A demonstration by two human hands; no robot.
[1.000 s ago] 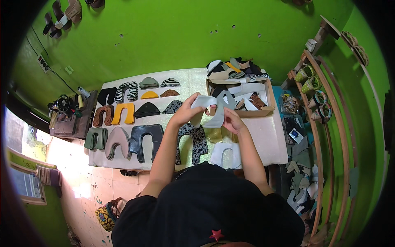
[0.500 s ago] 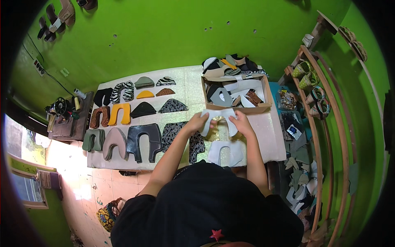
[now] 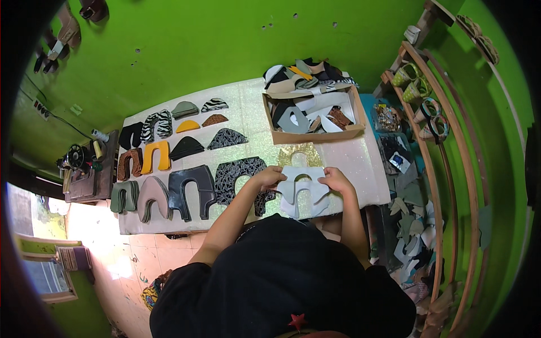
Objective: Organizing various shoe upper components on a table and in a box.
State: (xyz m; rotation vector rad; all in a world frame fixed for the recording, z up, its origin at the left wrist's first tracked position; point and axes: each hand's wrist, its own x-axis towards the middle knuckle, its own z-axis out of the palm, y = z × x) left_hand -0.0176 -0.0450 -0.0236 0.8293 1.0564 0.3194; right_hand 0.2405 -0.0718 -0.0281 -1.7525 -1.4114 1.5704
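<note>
Both my hands hold a white U-shaped cut piece (image 3: 303, 170) by its two sides, near the front of the table. The fingers of my left hand (image 3: 269, 178) pinch its left side, and my right hand (image 3: 336, 180) grips the right side. Directly under and nearer to me lies another white U-shaped piece (image 3: 309, 210), partly covered by the held one. Whether the two touch, I cannot tell. Just beyond them sits a gold glittery U-shaped piece (image 3: 294, 152). A black-and-grey patterned stack (image 3: 228, 179) lies left of my left hand, partly behind my forearm.
Stacks of cut pieces in several colours, among them yellow (image 3: 149, 159) and dark grey (image 3: 179, 192), cover the table's left side. A cardboard box (image 3: 316, 137) of scraps stands at the back right. A wooden rack (image 3: 437, 186) with sandals runs along the right wall.
My hands have brought the white piece toward me and down, over the other white piece. More of the gold piece shows now. The whole view has shifted slightly.
</note>
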